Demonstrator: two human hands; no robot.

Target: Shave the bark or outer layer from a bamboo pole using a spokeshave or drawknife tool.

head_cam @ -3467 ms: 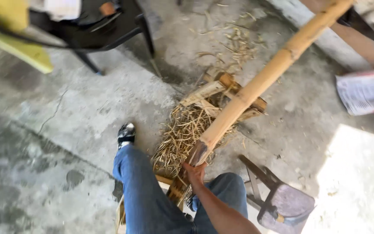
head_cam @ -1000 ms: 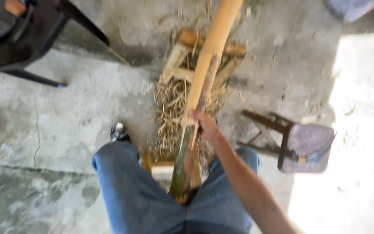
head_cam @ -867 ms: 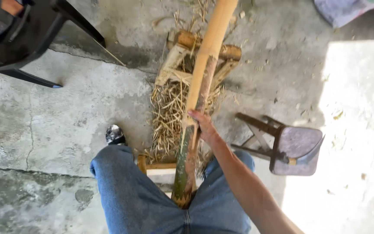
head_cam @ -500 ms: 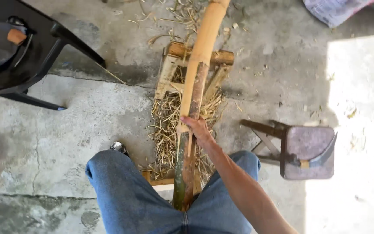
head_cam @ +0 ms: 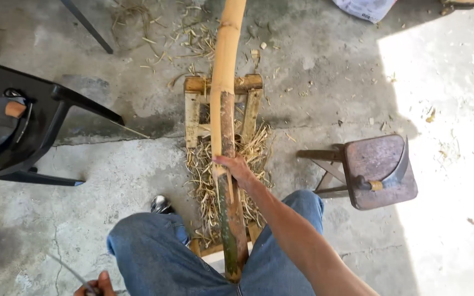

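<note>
A long bamboo pole [head_cam: 225, 82] lies away from me across a low wooden frame [head_cam: 223, 85], its near end between my knees. The near stretch of the pole is stripped dark green and brown; farther on it is pale yellow. My right hand [head_cam: 236, 167] grips the pole about where the stripped part meets the pale skin. My left hand [head_cam: 97, 285] shows only at the bottom edge beside my left thigh, closed on a thin curved blade or rod [head_cam: 69, 271]. Straw-like shavings [head_cam: 204, 175] are heaped under the pole.
A small wooden stool [head_cam: 379, 172] at the right carries a curved knife [head_cam: 393, 172]. A black plastic chair [head_cam: 23, 137] with items on its seat stands at the left. Concrete floor with scattered shavings; a bright sunlit patch lies at the right.
The view has tilted so the pole now runs straight ahead of me. My right hand has slid up the pole from its near end. My left hand has come into view at the bottom.
</note>
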